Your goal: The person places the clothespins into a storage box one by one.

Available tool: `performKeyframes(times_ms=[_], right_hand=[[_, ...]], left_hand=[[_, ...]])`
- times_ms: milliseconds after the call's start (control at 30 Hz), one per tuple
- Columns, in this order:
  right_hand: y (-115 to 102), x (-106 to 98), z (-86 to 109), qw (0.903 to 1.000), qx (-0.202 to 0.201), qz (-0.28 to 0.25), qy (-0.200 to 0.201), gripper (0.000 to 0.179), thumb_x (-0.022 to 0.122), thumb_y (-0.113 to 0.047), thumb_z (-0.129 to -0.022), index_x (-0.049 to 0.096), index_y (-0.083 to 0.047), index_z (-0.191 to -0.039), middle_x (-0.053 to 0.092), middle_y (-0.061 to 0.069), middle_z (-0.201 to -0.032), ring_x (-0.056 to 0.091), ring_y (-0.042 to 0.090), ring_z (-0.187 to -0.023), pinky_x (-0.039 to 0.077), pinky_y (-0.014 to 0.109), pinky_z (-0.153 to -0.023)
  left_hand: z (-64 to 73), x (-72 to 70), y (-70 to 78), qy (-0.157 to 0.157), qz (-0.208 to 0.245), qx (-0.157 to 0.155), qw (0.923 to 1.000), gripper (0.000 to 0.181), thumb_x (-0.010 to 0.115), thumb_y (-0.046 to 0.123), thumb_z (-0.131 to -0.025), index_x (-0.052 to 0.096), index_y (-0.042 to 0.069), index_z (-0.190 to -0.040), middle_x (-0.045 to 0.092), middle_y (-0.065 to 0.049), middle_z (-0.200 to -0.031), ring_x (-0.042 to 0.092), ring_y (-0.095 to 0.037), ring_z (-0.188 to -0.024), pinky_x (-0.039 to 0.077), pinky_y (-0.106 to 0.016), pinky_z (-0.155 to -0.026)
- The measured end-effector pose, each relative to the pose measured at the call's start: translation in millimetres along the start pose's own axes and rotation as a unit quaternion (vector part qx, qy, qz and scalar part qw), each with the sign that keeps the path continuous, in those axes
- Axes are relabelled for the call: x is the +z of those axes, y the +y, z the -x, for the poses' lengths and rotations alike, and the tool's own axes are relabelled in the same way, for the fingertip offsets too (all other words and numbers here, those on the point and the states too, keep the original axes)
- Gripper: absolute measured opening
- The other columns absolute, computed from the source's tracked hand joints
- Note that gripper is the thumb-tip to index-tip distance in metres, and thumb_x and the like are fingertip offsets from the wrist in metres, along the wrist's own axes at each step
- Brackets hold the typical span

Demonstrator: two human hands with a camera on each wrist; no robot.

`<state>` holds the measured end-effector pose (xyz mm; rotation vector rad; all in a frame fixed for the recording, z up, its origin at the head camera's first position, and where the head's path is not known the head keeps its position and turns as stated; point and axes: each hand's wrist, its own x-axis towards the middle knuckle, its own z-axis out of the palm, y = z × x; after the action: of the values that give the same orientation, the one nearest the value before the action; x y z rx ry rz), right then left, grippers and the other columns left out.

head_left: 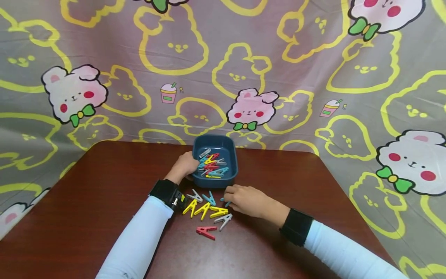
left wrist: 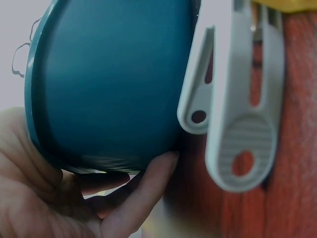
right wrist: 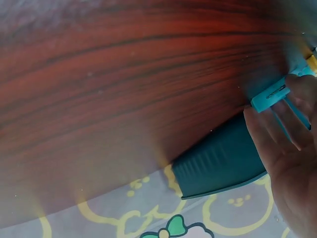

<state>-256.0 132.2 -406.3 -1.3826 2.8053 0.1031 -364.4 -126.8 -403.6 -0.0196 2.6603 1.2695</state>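
A dark blue plastic bin (head_left: 214, 182) stands on the table, with several red, yellow, blue and grey clothespins (head_left: 211, 166) piled inside. My left hand (head_left: 185, 166) grips the bin's left side; in the left wrist view its fingers (left wrist: 141, 203) curl against the outer wall. Just in front of the bin, my right hand (head_left: 246, 199) pinches a light blue clothespin (right wrist: 271, 95) at table level. Fingers partly cover that clothespin. Beside my right hand lie loose clothespins: several yellow ones (head_left: 203, 209), another blue one (head_left: 210, 198), two pale grey ones (head_left: 223, 221) and a red one (head_left: 206, 231).
The brown wooden table (head_left: 115, 186) reaches back to a patterned cloth (head_left: 195, 77) that hangs behind and at both sides. One pale grey clothespin (left wrist: 240, 144) lies close to the bin's wall in the left wrist view.
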Motion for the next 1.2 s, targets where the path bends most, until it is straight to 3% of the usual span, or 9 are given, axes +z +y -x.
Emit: performKeyframes(times_ms=[267,567,833,1200], right_hand=[[-0.7,-2.8,-3.3,0.9999,0.006,0.015,0.004,0.024,0.078,-0.022,-0.101,0.078,-0.017,-0.125,0.074,0.002,-0.115,0.069,0.015,-0.100,0.064,0.024,-0.082],[2.5,-8.3,-2.5,0.9996,0.015,0.010,-0.024,0.021,0.080,-0.025,-0.100,0.078,-0.019,-0.120,0.073,0.001,-0.110,0.064,0.013,-0.092,0.061,0.022,-0.078],[3.0,-8.3,-0.1,0.9994,0.029,0.002,-0.018,0.036,0.081,-0.027,-0.099,0.068,-0.019,-0.132,0.076,0.002,-0.120,0.071,0.016,-0.101,0.066,0.029,-0.088],[2.9,-9.0,0.0,0.9998,0.014,0.004,-0.013,0.039,0.081,-0.025,-0.099,0.071,-0.015,-0.135,0.076,0.003,-0.120,0.072,0.017,-0.104,0.066,0.030,-0.090]], left_hand=[[0.4,1.9,1.2,0.006,0.003,-0.003,1.0000,0.045,0.052,0.012,-0.106,0.051,-0.002,-0.149,0.067,-0.025,-0.122,0.076,-0.035,-0.096,0.069,-0.045,-0.063],[1.6,2.0,0.9,0.007,0.012,-0.002,0.9999,0.047,0.052,0.012,-0.106,0.049,-0.003,-0.151,0.067,-0.026,-0.125,0.077,-0.037,-0.101,0.069,-0.047,-0.066],[0.4,1.8,0.9,0.005,0.012,-0.004,0.9999,0.046,0.053,0.011,-0.106,0.050,-0.003,-0.150,0.067,-0.027,-0.125,0.077,-0.038,-0.101,0.069,-0.047,-0.065],[0.3,1.7,0.8,-0.001,0.010,-0.012,0.9999,0.047,0.052,0.012,-0.108,0.047,-0.003,-0.152,0.066,-0.028,-0.126,0.076,-0.036,-0.102,0.070,-0.047,-0.069]])
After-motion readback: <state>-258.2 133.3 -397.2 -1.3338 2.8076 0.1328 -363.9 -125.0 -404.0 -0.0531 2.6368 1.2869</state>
